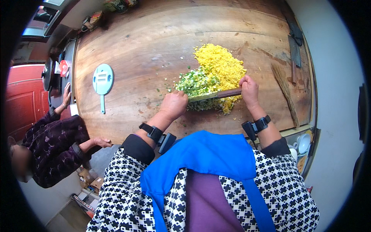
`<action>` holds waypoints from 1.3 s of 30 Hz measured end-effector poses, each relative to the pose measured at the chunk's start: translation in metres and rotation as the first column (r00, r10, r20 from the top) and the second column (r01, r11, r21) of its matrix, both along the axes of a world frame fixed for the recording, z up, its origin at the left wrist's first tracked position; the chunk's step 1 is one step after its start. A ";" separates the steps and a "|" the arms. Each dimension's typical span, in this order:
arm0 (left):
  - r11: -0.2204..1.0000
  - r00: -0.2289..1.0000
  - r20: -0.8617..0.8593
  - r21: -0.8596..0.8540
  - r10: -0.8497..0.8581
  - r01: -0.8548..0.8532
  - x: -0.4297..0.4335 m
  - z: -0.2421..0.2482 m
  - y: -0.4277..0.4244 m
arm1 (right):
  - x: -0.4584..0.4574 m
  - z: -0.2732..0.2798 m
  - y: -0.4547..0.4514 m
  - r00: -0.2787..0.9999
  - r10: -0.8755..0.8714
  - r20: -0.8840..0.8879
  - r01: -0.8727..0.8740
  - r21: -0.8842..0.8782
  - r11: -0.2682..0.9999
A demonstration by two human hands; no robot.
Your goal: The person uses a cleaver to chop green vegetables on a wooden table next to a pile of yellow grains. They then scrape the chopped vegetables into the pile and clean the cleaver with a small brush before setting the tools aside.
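Observation:
A kitchen knife (229,93) with a brown wooden handle lies across the chopped food, level with my chest. My right hand (249,89) grips the end of its handle. At the far end of the blade, my left hand (175,104) is closed on the tip. Under and beyond the blade is a heap of chopped green and white vegetable (197,82), probably scallion. It touches a larger heap of finely chopped yellow food (220,63) on its upper right. Both heaps rest directly on the large wooden board (145,63).
A light blue grater (103,79) lies on the left. At the right edge are a cleaver (294,53) and a bundle of dry straw (285,92). Another person (58,148) is at the left edge, hands near the board. Bowls (303,143) sit below right.

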State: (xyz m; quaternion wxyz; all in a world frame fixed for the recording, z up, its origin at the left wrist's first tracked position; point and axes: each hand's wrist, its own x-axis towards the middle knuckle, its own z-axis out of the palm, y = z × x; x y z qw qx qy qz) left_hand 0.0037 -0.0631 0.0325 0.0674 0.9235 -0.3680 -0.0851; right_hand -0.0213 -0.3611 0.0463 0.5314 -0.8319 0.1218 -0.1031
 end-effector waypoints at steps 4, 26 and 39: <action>0.996 1.000 -0.015 -0.084 -0.027 0.025 -0.002 0.007 -0.004 | -0.019 -0.015 -0.004 0.959 0.224 0.175 -0.177 -0.248 0.952; 0.940 0.941 -0.001 -0.051 0.338 -0.337 0.021 0.001 0.001 | 0.115 -0.017 0.011 0.964 0.266 -0.030 -0.261 -0.319 0.911; 0.993 0.998 0.047 0.104 0.045 -0.050 0.024 0.004 0.013 | 0.027 0.002 0.020 0.983 -0.019 -0.184 -0.005 -0.127 0.992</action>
